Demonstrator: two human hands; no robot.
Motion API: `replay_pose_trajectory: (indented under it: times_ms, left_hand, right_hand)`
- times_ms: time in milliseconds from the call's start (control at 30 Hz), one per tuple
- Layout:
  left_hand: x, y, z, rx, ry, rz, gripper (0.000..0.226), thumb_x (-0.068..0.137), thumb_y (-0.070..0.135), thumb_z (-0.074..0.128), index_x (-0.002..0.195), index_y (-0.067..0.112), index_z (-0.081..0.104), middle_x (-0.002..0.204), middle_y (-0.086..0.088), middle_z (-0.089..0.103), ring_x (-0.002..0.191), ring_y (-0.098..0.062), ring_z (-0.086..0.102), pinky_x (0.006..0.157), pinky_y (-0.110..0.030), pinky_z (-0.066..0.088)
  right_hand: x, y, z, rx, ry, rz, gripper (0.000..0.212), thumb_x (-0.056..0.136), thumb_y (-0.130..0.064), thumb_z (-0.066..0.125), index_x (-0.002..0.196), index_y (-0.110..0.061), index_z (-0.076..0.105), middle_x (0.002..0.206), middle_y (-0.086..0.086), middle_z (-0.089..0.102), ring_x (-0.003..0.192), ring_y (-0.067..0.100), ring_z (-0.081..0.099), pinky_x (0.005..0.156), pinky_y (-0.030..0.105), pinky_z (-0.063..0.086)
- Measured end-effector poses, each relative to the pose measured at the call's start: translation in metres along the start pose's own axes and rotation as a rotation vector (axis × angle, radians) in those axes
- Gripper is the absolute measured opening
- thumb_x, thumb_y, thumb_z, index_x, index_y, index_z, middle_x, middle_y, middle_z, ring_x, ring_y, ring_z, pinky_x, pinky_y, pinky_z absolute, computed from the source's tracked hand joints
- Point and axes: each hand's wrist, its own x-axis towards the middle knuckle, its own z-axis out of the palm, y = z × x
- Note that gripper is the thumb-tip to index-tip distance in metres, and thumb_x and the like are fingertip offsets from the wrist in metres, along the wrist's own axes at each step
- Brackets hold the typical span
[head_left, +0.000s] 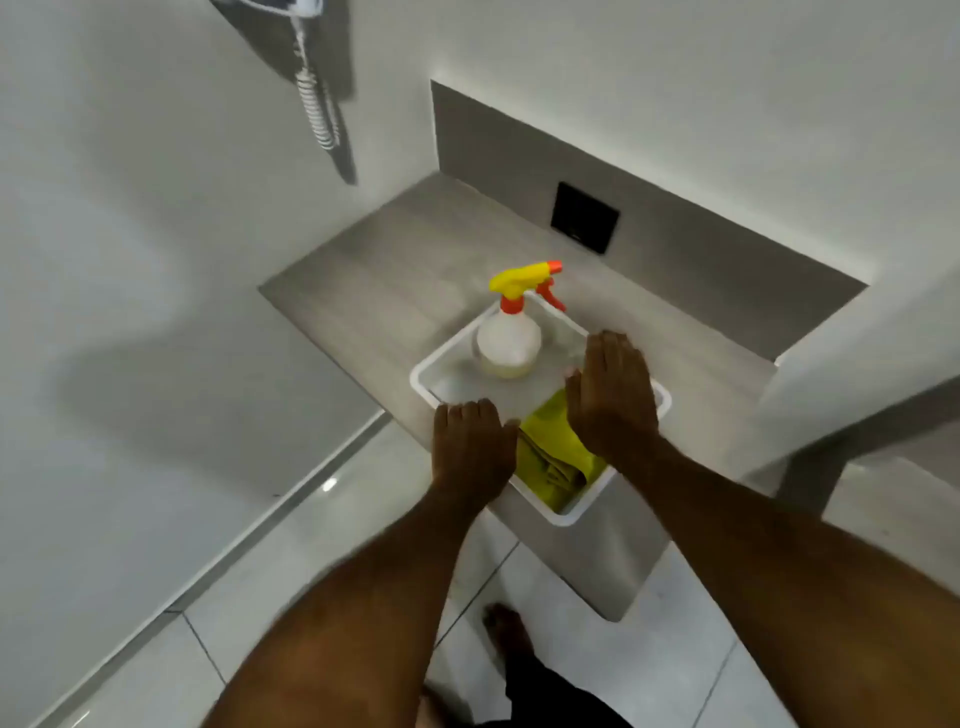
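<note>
Overlapping the tray (434, 376), hands (470, 447) (613, 400) half-hide yellow cloth (550, 460) (left grip unclear).

One white tub (561, 519) was there. Inside it were one spray bottle (509, 340) and one yellow cloth (550, 460). Two hands were at it: the left hand (470, 447) on its near rim, the right hand (613, 400) above it. One black wall plate (584, 217) sat beyond it.
</note>
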Motion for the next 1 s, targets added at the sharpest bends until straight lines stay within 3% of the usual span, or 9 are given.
replay_pose_trajectory:
  times_ms: [100, 233, 333, 433, 533, 667, 800, 867, 1000]
  left_hand:
    - [0.012, 0.005, 0.008, 0.105, -0.068, 0.020, 0.049, 0.093, 0.050, 0.035, 0.080, 0.013, 0.065, 0.081, -0.009, 0.072, 0.081, -0.032, 0.066, 0.099, -0.051, 0.036]
    - [0.028, 0.011, 0.012, 0.092, -0.260, -0.012, 0.046, 0.090, 0.053, 0.034, 0.086, 0.019, 0.065, 0.089, -0.005, 0.073, 0.089, -0.030, 0.066, 0.104, -0.054, 0.019]
    - [0.035, 0.021, 0.017, 0.023, -0.387, -0.071, 0.055, 0.088, 0.063, 0.037, 0.104, 0.017, 0.061, 0.100, -0.005, 0.071, 0.098, -0.030, 0.065, 0.103, -0.053, 0.023]
    - [0.036, 0.034, 0.019, -0.028, -0.426, -0.133, 0.062, 0.086, 0.066, 0.043, 0.114, 0.013, 0.057, 0.108, -0.005, 0.067, 0.104, -0.031, 0.063, 0.105, -0.054, 0.026]
    - [0.045, 0.042, 0.014, -0.154, -0.495, -0.239, 0.038, 0.085, 0.053, 0.054, 0.100, 0.018, 0.058, 0.106, -0.005, 0.068, 0.106, -0.030, 0.062, 0.105, -0.054, 0.029]
    - [0.056, 0.046, 0.007, -0.424, -0.548, -0.333, 0.015, 0.072, 0.023, 0.064, 0.077, 0.017, 0.051, 0.084, -0.002, 0.061, 0.096, -0.031, 0.065, 0.092, -0.046, 0.051]
    - [0.056, 0.032, 0.000, -0.627, -0.407, -0.237, 0.019, 0.079, 0.029, 0.060, 0.083, 0.014, 0.051, 0.095, -0.011, 0.063, 0.092, -0.028, 0.061, 0.076, -0.036, 0.049]
    - [0.054, 0.020, -0.009, -0.676, -0.315, -0.203, 0.021, 0.082, 0.033, 0.060, 0.078, 0.014, 0.050, 0.086, -0.006, 0.060, 0.083, -0.022, 0.057, 0.069, -0.032, 0.044]
    - [0.042, -0.015, -0.042, -0.720, -0.100, -0.180, 0.024, 0.079, 0.031, 0.064, 0.069, 0.018, 0.047, 0.063, 0.007, 0.046, 0.058, -0.008, 0.044, 0.055, -0.026, 0.037]
  right_hand:
    - [-0.004, 0.001, 0.011, -0.069, -0.198, 0.087, 0.016, 0.084, -0.011, 0.059, 0.094, 0.001, 0.064, 0.086, 0.019, 0.065, 0.078, 0.037, 0.064, 0.067, 0.038, 0.052]
    - [0.009, -0.002, 0.021, -0.058, -0.587, 0.234, 0.028, 0.082, -0.013, 0.056, 0.108, -0.002, 0.055, 0.110, 0.021, 0.061, 0.102, 0.039, 0.058, 0.082, 0.042, 0.049]
    - [0.014, 0.000, 0.028, -0.058, -0.605, 0.320, 0.033, 0.079, -0.012, 0.058, 0.109, 0.001, 0.057, 0.114, 0.023, 0.063, 0.108, 0.040, 0.060, 0.087, 0.042, 0.050]
    - [0.017, -0.005, 0.035, -0.163, -0.526, 0.429, 0.024, 0.077, -0.018, 0.063, 0.094, -0.003, 0.070, 0.092, 0.015, 0.075, 0.087, 0.031, 0.073, 0.075, 0.034, 0.059]
    - [0.018, -0.006, 0.027, -0.254, -0.626, 0.540, 0.020, 0.075, -0.034, 0.074, 0.079, -0.015, 0.076, 0.075, 0.003, 0.076, 0.072, 0.017, 0.075, 0.067, 0.025, 0.058]
    - [0.026, 0.016, 0.045, 0.044, -0.779, 0.481, 0.027, 0.093, -0.018, 0.056, 0.109, 0.001, 0.065, 0.115, 0.023, 0.068, 0.108, 0.041, 0.063, 0.091, 0.043, 0.049]
    - [0.045, 0.009, 0.027, 0.183, -0.677, 0.638, 0.043, 0.087, -0.035, 0.066, 0.116, -0.003, 0.061, 0.125, 0.020, 0.061, 0.117, 0.040, 0.058, 0.096, 0.044, 0.050]
    - [0.052, 0.000, 0.008, 0.228, -0.659, 0.667, 0.054, 0.079, -0.046, 0.071, 0.114, -0.006, 0.064, 0.123, 0.018, 0.062, 0.117, 0.040, 0.057, 0.095, 0.044, 0.052]
    - [0.073, -0.028, -0.033, 0.484, -0.635, 0.552, 0.033, 0.075, -0.025, 0.077, 0.096, -0.001, 0.067, 0.094, 0.019, 0.069, 0.095, 0.040, 0.067, 0.077, 0.037, 0.050]
